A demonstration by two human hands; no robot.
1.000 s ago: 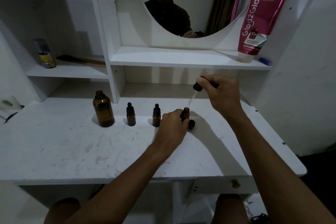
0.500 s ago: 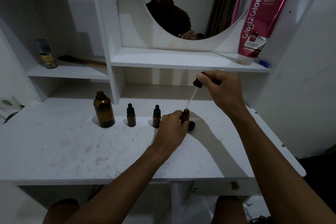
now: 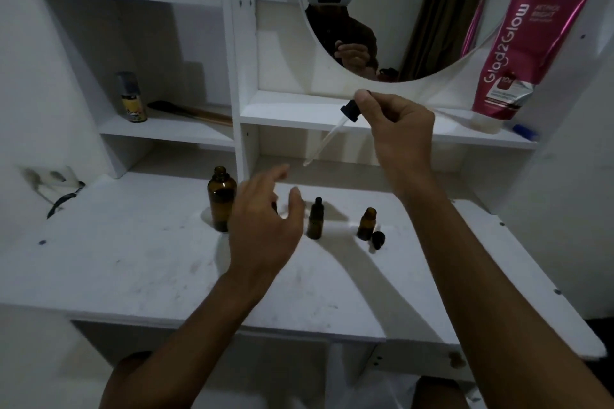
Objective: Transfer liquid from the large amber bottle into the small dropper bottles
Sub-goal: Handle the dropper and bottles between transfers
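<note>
The large amber bottle (image 3: 221, 198) stands uncapped on the white desk (image 3: 139, 262). My left hand (image 3: 265, 226) hovers open just right of it, fingers spread, hiding one small dropper bottle. A capped small dropper bottle (image 3: 315, 218) stands to the right of that hand. Further right an uncapped small amber bottle (image 3: 366, 223) stands with a black cap (image 3: 378, 240) lying beside it. My right hand (image 3: 395, 123) is raised above the bottles, pinching the black bulb of a glass dropper (image 3: 327, 136) whose tip points down and left.
A round mirror (image 3: 382, 10) hangs above the middle shelf (image 3: 299, 113). A pink tube (image 3: 518, 53) leans at the right. A small spray can (image 3: 130, 97) and a wooden-handled tool (image 3: 189, 111) sit on the left shelf. Dark scissors (image 3: 64, 199) lie at the desk's left edge.
My left hand has let go of the uncapped small bottle and moved left toward the large bottle. My right hand has lifted the dropper up out of the small bottle.
</note>
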